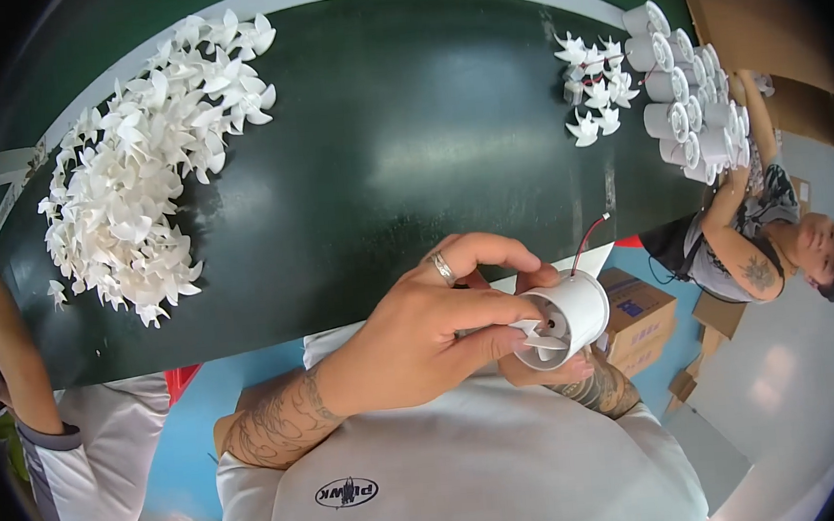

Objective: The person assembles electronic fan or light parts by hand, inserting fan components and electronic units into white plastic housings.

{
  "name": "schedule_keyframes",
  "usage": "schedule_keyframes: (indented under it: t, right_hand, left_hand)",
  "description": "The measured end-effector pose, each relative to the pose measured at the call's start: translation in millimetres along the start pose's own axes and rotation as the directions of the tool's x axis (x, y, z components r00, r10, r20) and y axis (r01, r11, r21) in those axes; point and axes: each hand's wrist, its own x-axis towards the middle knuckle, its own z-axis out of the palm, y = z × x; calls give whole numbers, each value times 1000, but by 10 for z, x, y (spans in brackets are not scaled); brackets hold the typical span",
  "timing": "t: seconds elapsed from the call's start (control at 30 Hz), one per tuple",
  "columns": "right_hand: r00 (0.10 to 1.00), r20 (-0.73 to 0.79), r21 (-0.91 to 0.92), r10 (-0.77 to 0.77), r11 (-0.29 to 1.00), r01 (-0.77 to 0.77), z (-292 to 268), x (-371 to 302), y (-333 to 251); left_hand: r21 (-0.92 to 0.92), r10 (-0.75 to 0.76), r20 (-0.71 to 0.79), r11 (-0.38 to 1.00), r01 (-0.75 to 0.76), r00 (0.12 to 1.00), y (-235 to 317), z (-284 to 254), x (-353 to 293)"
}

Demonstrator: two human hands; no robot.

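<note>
In front of my body my right hand (555, 375) is wrapped round a white cylindrical fan housing (585, 306) from below and behind. A thin red and black wire (584, 241) with a small white plug sticks up from its top. My left hand (413, 334), wearing a ring, reaches across from the left. Its thumb and index finger pinch a white fan blade (545, 343) at the housing's open mouth, which faces left. A dark spot shows at the hub. Most of my right hand is hidden behind the housing.
A large heap of white fan blades (136, 175) covers the dark green table's (376, 117) left side. Several bladed pieces (595, 90) lie far right beside stacked white housings (668, 84). A co-worker (759, 243) reaches behind that stack; another person's arm (16, 331) is at left. A cardboard box (638, 326) stands below.
</note>
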Motion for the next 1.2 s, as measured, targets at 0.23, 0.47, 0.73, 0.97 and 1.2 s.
schedule_keyframes:
  t: [0.23,0.47,0.73,0.97,1.2]
  right_hand:
    - [945,-86,-535,316,785,-312,-218,-193,-321]
    - [959,-2,-1000,-283,-28,-10,-367,-568,-177]
    - [943,294,-937,-156,-240,253,-333,-319,-207]
    - [970,38,-986,-241,149,76,-303,720,-30]
    - [986,-124,-946,-116,312,-82,-623,923,-93]
  left_hand:
    - [17,-35,-78,999,37,996,40,183,-117]
    - [-24,-9,-139,1000,6,990,-15,234,-206]
    - [2,-44,-74,999,44,996,13,131,-268]
    - [-212,-126,-145,973,94,981,-16,189,-468]
    - [-355,-297,-112,903,241,948,-128,178,-448]
